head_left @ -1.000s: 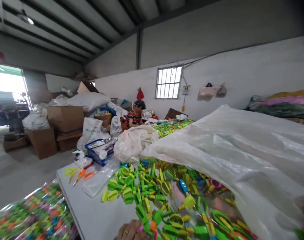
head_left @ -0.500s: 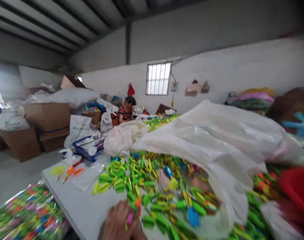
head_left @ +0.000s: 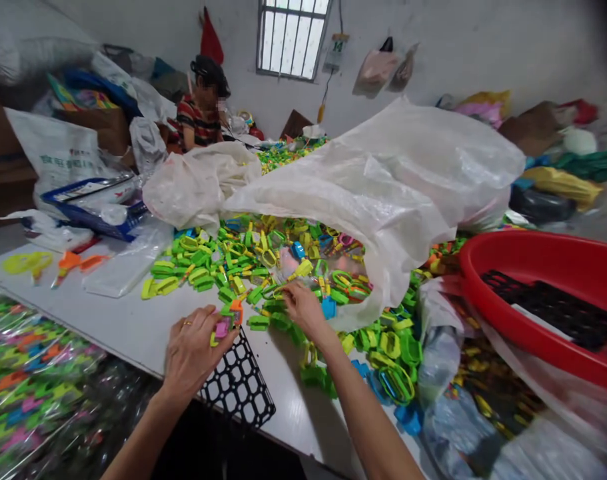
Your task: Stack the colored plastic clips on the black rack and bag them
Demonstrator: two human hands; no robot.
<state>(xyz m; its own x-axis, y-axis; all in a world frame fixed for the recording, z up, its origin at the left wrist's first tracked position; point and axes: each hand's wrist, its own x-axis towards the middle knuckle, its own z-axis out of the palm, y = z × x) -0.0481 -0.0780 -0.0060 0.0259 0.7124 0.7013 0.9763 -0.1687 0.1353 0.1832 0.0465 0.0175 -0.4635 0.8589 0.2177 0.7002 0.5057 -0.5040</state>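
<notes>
My left hand is closed around a few small plastic toy pieces in pink, green and orange, which show between thumb and fingers. Beneath and beside it, a black plastic grid tray lies on the white table, overhanging its near edge. Over the near edge of a heap of green and yellow plastic toy pieces, my right hand reaches in with thumb and fingertips pinched. A thin yellow-green piece appears at those fingertips, partly hidden.
A large white plastic sack spills over the heap. At right stands a red basin holding a black grid. On the left are a blue basket, orange toy pieces and a clear bag of coloured pieces. Another person sits farther back.
My view has tilted down toward the table. The right hand and arm and the black grid tray now show. The left hand still holds its pink and orange pieces.
</notes>
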